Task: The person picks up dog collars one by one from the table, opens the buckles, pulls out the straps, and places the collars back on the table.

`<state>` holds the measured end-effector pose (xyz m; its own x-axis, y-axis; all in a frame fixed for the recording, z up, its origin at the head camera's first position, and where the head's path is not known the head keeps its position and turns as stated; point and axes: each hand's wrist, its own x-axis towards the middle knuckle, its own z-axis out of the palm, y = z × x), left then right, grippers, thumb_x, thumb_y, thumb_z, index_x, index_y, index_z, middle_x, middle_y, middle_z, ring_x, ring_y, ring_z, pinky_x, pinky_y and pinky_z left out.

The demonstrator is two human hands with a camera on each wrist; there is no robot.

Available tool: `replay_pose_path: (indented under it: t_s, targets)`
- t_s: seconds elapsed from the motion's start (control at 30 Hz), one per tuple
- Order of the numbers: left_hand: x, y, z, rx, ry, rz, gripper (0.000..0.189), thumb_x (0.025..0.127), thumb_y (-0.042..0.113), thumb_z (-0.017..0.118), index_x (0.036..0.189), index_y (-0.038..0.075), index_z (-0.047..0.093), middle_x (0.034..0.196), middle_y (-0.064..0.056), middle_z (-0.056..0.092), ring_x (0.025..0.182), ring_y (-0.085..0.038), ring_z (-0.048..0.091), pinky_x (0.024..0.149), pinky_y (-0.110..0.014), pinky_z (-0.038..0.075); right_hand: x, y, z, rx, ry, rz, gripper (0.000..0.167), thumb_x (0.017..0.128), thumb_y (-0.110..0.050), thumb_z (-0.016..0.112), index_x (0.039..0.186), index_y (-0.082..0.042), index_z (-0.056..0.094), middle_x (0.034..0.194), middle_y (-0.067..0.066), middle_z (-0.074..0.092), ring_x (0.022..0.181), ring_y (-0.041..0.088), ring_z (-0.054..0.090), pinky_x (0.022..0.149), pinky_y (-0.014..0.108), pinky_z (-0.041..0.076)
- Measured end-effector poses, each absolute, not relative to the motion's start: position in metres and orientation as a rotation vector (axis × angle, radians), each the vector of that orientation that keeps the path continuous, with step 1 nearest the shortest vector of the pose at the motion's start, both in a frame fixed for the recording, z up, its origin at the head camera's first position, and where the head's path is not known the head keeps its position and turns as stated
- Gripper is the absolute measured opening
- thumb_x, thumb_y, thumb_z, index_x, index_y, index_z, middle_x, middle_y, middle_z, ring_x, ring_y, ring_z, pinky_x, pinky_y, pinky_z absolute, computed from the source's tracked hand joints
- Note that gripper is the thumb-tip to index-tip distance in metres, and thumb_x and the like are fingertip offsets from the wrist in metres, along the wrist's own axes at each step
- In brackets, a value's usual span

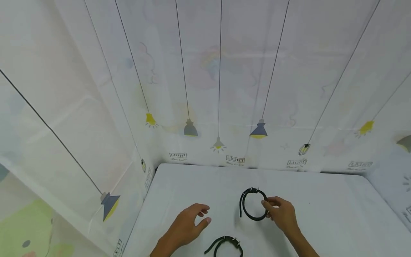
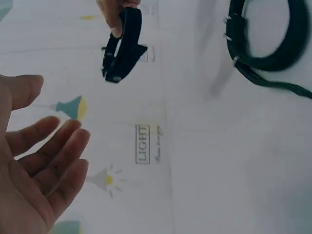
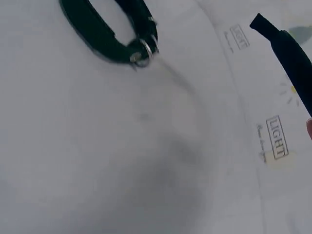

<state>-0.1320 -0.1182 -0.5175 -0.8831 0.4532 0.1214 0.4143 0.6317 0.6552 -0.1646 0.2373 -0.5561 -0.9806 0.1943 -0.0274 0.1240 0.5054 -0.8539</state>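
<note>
In the head view my right hand (image 1: 283, 215) pinches a dark collar (image 1: 253, 191) at its right side, between thumb and fingers. The collar is buckled into a loop, held above the white table, and its loose strap end hangs at the left. My left hand (image 1: 187, 224) hovers to the left of it, fingers apart and relaxed, touching nothing. A second buckled collar (image 1: 227, 238) lies on the table nearer to me, partly cut off by the frame. Metal rings show on this collar (image 3: 92, 30) in the right wrist view.
The white table (image 1: 327, 214) has rounded back corners. Behind it hangs a pale wall cloth (image 1: 237, 89) printed with lamps and the word LIGHT. A similar cloth (image 1: 74, 117) runs along the left side.
</note>
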Motion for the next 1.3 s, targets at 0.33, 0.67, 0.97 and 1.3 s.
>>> replay_pose_path:
  t_s: [0.33,0.67,0.97,1.3]
  targets:
    - [-0.152,-0.061,-0.486,0.586,2.58,1.352,0.053,0.096,0.058,0.059,0.131,0.018,0.06,0.112,0.01,0.067,0.103,-0.006,0.063,0.084,-0.031,0.054,-0.111,0.173,-0.516,-0.208,-2.412,1.724,0.029,0.085,-0.024,0.082,0.106,-0.009,0.07,0.091,0.008,0.071,0.055,0.016,0.066,0.054,0.029,0.055]
    - [-0.145,-0.056,-0.478,0.644,2.504,1.446,0.031,0.096,0.046,0.065,0.105,0.017,0.071,0.088,0.012,0.068,0.081,0.001,0.061,0.067,-0.022,0.05,-0.088,0.156,-0.517,-0.077,-2.326,1.759,0.023,0.084,-0.015,0.082,0.102,-0.011,0.068,0.085,0.002,0.07,0.053,0.016,0.064,0.054,0.029,0.054]
    - [-0.131,-0.061,-0.472,0.827,2.598,1.279,0.021,0.093,0.039,0.07,0.102,0.02,0.071,0.087,0.018,0.065,0.08,0.006,0.058,0.068,-0.018,0.048,-0.085,0.167,-0.511,0.212,-2.369,1.632,0.024,0.087,-0.01,0.078,0.108,-0.016,0.068,0.094,-0.001,0.071,0.053,0.009,0.06,0.056,0.026,0.052]
    - [-0.124,-0.058,-0.469,1.046,2.71,1.082,0.025,0.094,0.039,0.07,0.107,0.018,0.071,0.096,0.014,0.068,0.084,0.008,0.056,0.073,-0.015,0.048,-0.099,0.174,-0.5,0.648,-2.298,1.548,0.025,0.083,-0.004,0.08,0.105,-0.016,0.075,0.085,-0.004,0.072,0.048,-0.001,0.044,0.042,0.02,0.04]
